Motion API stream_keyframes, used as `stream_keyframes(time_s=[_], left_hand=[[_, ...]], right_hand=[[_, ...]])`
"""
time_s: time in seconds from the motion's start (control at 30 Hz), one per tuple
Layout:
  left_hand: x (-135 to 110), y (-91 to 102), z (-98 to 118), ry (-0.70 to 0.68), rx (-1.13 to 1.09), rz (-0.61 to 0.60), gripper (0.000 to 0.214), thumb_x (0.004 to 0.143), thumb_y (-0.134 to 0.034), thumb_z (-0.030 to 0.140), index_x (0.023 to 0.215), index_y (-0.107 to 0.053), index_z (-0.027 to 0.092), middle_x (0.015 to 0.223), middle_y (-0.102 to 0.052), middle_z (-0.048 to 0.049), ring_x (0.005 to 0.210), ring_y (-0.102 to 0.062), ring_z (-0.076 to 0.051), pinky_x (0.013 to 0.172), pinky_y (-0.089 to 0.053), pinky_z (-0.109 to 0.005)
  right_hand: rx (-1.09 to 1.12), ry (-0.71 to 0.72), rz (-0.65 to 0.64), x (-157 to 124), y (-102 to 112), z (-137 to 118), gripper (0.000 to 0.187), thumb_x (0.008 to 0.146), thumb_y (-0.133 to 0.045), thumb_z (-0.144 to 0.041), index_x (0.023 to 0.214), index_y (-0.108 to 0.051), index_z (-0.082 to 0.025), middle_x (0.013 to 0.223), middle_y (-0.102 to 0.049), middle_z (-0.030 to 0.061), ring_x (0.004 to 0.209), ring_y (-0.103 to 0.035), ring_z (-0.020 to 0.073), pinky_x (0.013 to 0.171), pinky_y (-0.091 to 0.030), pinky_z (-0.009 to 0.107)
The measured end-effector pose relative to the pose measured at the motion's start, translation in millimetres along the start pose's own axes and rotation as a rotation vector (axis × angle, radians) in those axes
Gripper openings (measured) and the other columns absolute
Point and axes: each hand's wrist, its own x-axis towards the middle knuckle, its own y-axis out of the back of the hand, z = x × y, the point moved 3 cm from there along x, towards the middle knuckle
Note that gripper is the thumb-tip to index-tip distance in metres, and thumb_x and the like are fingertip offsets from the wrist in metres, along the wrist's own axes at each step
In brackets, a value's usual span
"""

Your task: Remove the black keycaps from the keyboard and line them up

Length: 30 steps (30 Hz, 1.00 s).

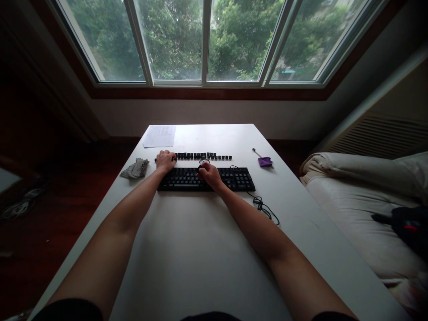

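A black keyboard [230, 178] lies across the white table [200, 258], its cable [264, 207] curling off to the right. Behind it runs a row of loose black keycaps [203, 156]. My left hand [165, 160] rests curled at the left end of that row, fingers closed on something I cannot make out. My right hand [209, 174] sits over the keyboard's top middle, fingers pinched on a small ring-shaped wire tool [203, 162].
A grey folded cloth [135, 169] lies left of the keyboard. A sheet of paper [159, 136] sits at the far left corner. A small purple item with a stick [264, 161] lies to the right. A bed with pale bedding [361, 209] flanks the table's right.
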Motion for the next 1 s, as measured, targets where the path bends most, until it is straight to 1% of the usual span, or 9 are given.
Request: stream_keyframes(time_s=[0.23,0.37,0.5,0.63,0.7,0.77,0.9,1.0], left_hand=[[-1.6,2.4,1.0,0.009,0.024,-0.001,0.022,0.083,-0.064,0.031,0.102,-0.073,0.026,0.114,-0.062,-0.0116,0.117,-0.047,-0.035,0.096,-0.042,-0.049],[-5.5,4.8,2.7,0.022,-0.012,0.039,0.021,0.084,-0.065,0.031,0.103,-0.073,0.027,0.113,-0.062,-0.0109,0.116,-0.048,-0.035,0.095,-0.042,-0.048],[-17.4,9.6,9.3,-0.017,-0.064,0.084,0.018,0.087,-0.061,0.030,0.099,-0.074,0.025,0.110,-0.063,-0.0104,0.111,-0.050,-0.032,0.096,-0.043,-0.047],[-44.7,18.6,19.9,-0.103,-0.121,0.121,0.019,0.090,-0.058,0.030,0.098,-0.074,0.023,0.107,-0.064,-0.0093,0.106,-0.053,-0.029,0.098,-0.043,-0.046],[-64.2,22.7,27.4,-0.165,-0.137,0.107,0.019,0.091,-0.058,0.031,0.097,-0.074,0.023,0.109,-0.064,-0.0089,0.107,-0.054,-0.029,0.098,-0.044,-0.046],[-85.0,26.0,35.9,-0.198,-0.148,0.093,0.018,0.092,-0.058,0.032,0.099,-0.073,0.024,0.110,-0.065,-0.0085,0.108,-0.054,-0.029,0.096,-0.045,-0.046],[-120.0,28.5,54.8,-0.222,-0.146,0.077,0.022,0.093,-0.059,0.037,0.107,-0.071,0.025,0.115,-0.065,-0.0083,0.108,-0.056,-0.029,0.095,-0.046,-0.046],[-133.6,28.6,65.9,-0.219,-0.120,0.095,0.027,0.094,-0.059,0.039,0.113,-0.069,0.024,0.120,-0.063,-0.0096,0.110,-0.056,-0.030,0.097,-0.045,-0.046]], right_hand=[[-0.013,-0.014,0.001,0.4,-0.8,1.3,0.014,0.077,-0.059,-0.034,0.083,-0.056,-0.021,0.063,-0.065,-0.0009,0.061,-0.071,0.0188,0.048,-0.051,0.023],[-0.048,-0.012,0.002,0.2,-0.8,0.3,0.013,0.078,-0.058,-0.034,0.082,-0.056,-0.022,0.063,-0.066,-0.0005,0.061,-0.071,0.0191,0.051,-0.053,0.024],[-0.062,0.009,-0.014,-0.3,-0.3,-0.9,0.013,0.079,-0.057,-0.034,0.083,-0.056,-0.021,0.062,-0.066,-0.0005,0.060,-0.070,0.0183,0.050,-0.051,0.024],[-0.126,0.061,0.016,0.0,0.2,-1.5,0.014,0.082,-0.055,-0.034,0.088,-0.057,-0.022,0.071,-0.069,0.0002,0.060,-0.067,0.0167,0.049,-0.050,0.024],[-0.168,0.096,0.051,0.6,0.0,-1.5,0.015,0.082,-0.056,-0.034,0.091,-0.057,-0.022,0.076,-0.071,0.0008,0.063,-0.068,0.0171,0.051,-0.051,0.025],[-0.189,0.118,0.082,1.6,-0.7,-1.3,0.015,0.082,-0.057,-0.034,0.093,-0.056,-0.023,0.080,-0.072,0.0013,0.065,-0.069,0.0177,0.052,-0.051,0.025],[-0.169,0.131,0.095,3.5,-2.8,-1.5,0.017,0.085,-0.058,-0.036,0.096,-0.056,-0.023,0.082,-0.073,0.0011,0.064,-0.070,0.0174,0.055,-0.052,0.026],[-0.141,0.162,0.088,4.0,-3.9,-4.6,0.019,0.087,-0.058,-0.037,0.099,-0.058,-0.022,0.082,-0.074,0.0017,0.065,-0.071,0.0175,0.059,-0.054,0.027]])
